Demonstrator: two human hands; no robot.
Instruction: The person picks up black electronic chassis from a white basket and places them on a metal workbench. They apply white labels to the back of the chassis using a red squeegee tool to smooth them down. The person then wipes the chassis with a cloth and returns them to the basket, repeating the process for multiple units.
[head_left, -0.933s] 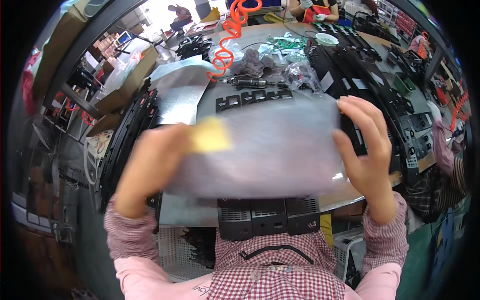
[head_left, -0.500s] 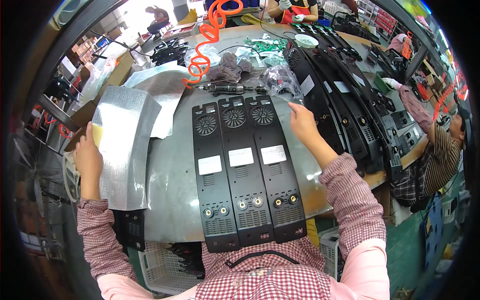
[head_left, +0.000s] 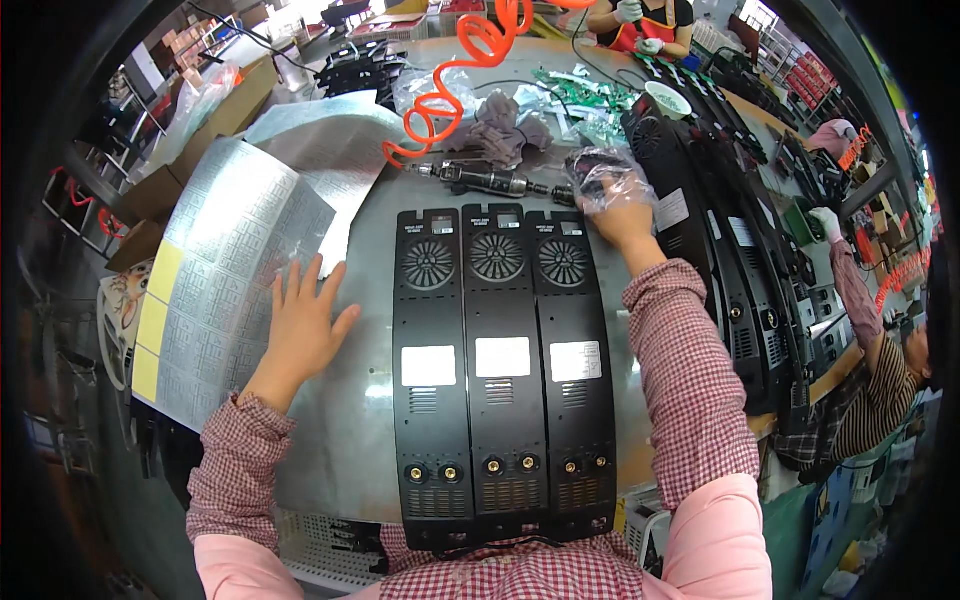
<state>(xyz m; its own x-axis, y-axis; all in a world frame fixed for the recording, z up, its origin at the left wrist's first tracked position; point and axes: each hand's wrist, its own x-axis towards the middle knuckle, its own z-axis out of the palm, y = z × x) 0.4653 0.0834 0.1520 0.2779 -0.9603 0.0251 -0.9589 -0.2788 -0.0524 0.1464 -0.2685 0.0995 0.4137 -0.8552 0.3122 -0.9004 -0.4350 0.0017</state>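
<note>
A grey metal table carries everything, its bare top showing under and below the left hand. Between the two hands lie three long black panels side by side, touching along their edges, each with a round fan grille at the far end, a white label near the middle and small gold sockets at the near end. Beyond the right forearm, more black panels lie packed in a row running away to the right. Left of the left hand lies a large silvery sheet of labels with a yellow strip along its outer edge; the hand's fingertips reach onto its inner edge. A second pale sheet lies further off, above that hand. An orange coiled hose snakes down from the far side to a black power screwdriver lying flat just beyond the three panels, its tip pointing at the right hand. The left hand lies open and flat, fingers spread, palm down on the table, gripping nothing. The right hand sits at the far right corner of the three panels, fingers closed on a crumpled clear plastic bag with dark contents that cannot be made out.
</note>
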